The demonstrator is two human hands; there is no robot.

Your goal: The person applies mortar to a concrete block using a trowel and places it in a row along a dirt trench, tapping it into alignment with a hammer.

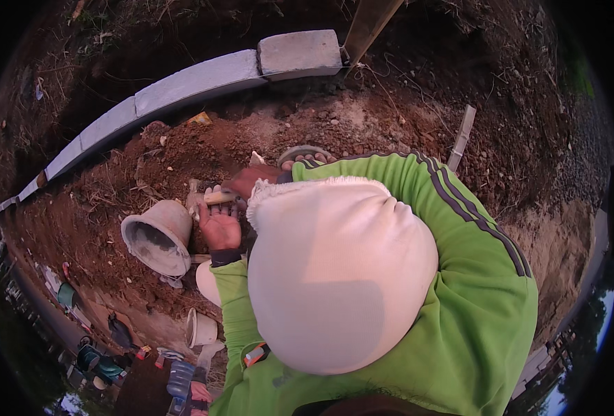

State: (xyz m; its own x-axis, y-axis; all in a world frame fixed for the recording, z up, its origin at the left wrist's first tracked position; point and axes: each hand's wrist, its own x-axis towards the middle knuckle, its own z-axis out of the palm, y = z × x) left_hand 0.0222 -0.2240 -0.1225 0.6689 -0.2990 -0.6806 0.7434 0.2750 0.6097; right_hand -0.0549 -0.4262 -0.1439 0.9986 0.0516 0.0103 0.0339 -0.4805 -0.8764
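My left hand (220, 227) is turned palm up, its fingers stretched out under a short tan handle (218, 198). From above and to the right, my right hand (246, 182) closes on this handle, which looks like a tool's grip; its other end is hidden. I cannot tell whether the left fingers bear any of its weight. Close by my left hand, a mortar-stained bucket (160, 237) lies tipped with its mouth to the left. Toes show beside a round grey edge (305, 151), just past my right cuff. A large pale cloth-covered bulge (341, 277) hides much of the middle.
A row of pale blocks (196, 82) curves along the far side, with a taut line by it. A wooden post (370, 31) stands at its right end; a stake (462, 137) rises from loose soil. A smaller bucket (201, 328) and a water bottle (179, 380) lie lower left.
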